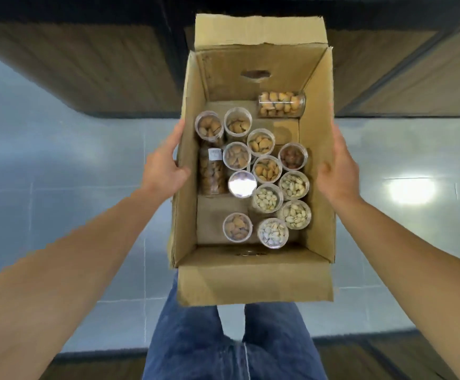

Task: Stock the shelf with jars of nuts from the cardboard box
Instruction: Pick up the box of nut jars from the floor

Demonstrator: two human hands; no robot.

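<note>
An open cardboard box (250, 86) hangs in front of me above the floor, held between both hands. My left hand (165, 165) presses flat on the outside of its left wall. My right hand (338, 165) does the same on the right wall, fingers straight along the cardboard. Inside stand several clear jars of almonds (237, 156) and of pistachios (294, 185). With them are one jar of dark nuts (292, 156) and one with a shiny foil top (242, 184). Two jars lie on their sides, one at the far right (281, 104) and one along the left wall (212, 171).
Dark wooden furniture panels (86, 64) span the far side beyond the box. Grey glossy floor tiles (58, 160) lie below, with a lamp's bright reflection (410, 189) at the right. My jeans-clad legs (223, 346) show beneath the box's near flap (253, 283).
</note>
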